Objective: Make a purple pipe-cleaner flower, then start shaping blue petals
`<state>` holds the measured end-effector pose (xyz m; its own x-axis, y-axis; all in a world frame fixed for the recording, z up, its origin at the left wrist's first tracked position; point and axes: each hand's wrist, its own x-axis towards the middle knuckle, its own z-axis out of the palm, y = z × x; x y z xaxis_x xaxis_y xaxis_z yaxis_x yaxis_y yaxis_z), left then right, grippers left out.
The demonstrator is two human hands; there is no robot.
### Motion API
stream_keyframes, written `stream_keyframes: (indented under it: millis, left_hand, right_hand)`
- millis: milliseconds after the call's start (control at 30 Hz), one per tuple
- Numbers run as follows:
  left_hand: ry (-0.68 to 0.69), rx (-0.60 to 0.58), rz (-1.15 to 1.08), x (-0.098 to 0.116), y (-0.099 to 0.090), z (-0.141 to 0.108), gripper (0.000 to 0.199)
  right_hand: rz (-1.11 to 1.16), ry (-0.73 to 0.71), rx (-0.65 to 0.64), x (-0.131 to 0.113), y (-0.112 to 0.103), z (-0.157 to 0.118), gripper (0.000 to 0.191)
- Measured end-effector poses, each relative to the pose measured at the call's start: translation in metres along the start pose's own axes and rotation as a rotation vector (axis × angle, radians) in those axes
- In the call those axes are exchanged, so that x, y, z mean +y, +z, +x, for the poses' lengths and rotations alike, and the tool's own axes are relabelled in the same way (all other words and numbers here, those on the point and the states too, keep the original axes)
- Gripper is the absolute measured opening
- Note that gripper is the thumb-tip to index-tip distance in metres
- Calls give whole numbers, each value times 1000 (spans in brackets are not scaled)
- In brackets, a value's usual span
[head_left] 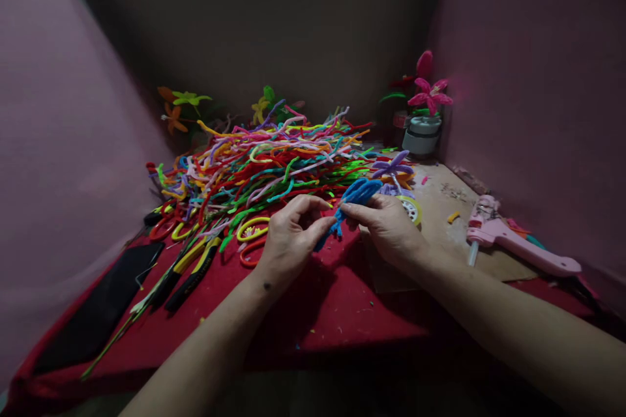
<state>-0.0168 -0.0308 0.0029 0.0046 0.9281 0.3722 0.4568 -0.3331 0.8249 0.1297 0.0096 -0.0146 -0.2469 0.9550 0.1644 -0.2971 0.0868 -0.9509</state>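
Observation:
Above the red-covered table, both hands grip a bundle of blue pipe cleaners [360, 190] bent into petal-like loops. My right hand [394, 225] pinches the bundle near the base of its loops. With thumb and fingers, my left hand [295, 232] pinches its lower end, where short blue tips stick out. Just behind my hands lies a big heap of pipe cleaners [274, 163] in many colours. A purple pipe-cleaner flower [392, 166] rests behind my right hand, beside a yellow tape roll [409, 208] partly hidden by that hand.
A pink glue gun [518, 241] lies on a cardboard sheet [435, 260] at right. On the left are yellow-black pliers [193, 273], a black flat slab [100, 306] and scissors with red and yellow handles [252, 251]. A pink flower [430, 96] stands in a pot [421, 135] at the back.

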Motion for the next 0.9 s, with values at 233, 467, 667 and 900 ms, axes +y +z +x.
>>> stream_keyframes:
  millis: [233,467,667,900]
  left_hand:
    - [218,1,446,-2,8,-6,8]
    - [78,8,514,0,13,-6,14]
    - [120,29,570,-3,16,-7,11]
    - [153,78,511,-1,18,-6,11]
  right_hand:
    - [-187,-191,-9,4,1,-4,13]
    - [-542,-354,3,6,2,-12,15]
    - [-601,-409,0,4,3,-16,14]
    - [-195,-146,-8,6,5,-10,17]
